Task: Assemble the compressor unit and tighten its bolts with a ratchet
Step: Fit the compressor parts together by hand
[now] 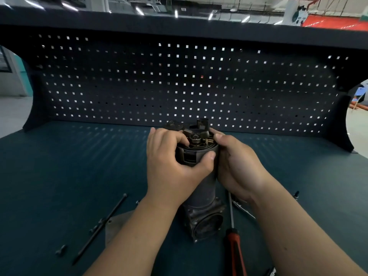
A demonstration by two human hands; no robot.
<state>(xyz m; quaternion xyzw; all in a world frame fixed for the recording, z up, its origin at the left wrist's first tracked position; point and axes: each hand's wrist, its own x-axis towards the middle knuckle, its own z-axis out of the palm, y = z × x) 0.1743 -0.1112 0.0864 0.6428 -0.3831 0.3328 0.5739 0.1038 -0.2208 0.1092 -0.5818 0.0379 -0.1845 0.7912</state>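
The compressor unit (201, 188) stands upright at the centre of the table (59, 166), its dark cylindrical body rising from a squarish housing with a round opening that faces 6 o'clock. Both hands clasp the top of the cylinder. The left hand (171, 166) wraps it from 9 o'clock, thumb laid across the near side and fingers curled over the open upper rim, where brass-coloured parts show. The right hand (237, 166) presses against it from 3 o'clock, its grip clenched on the body with the thumb at the rim.

At 7 o'clock from the unit a long bolt (100, 228) lies on the table, partly across a flat grey plate (117, 224), with a short bolt (60, 250) beyond it. At 5 o'clock lies a screwdriver (234, 236) with a red and black handle. A perforated back panel (179, 82) rises at 12 o'clock.
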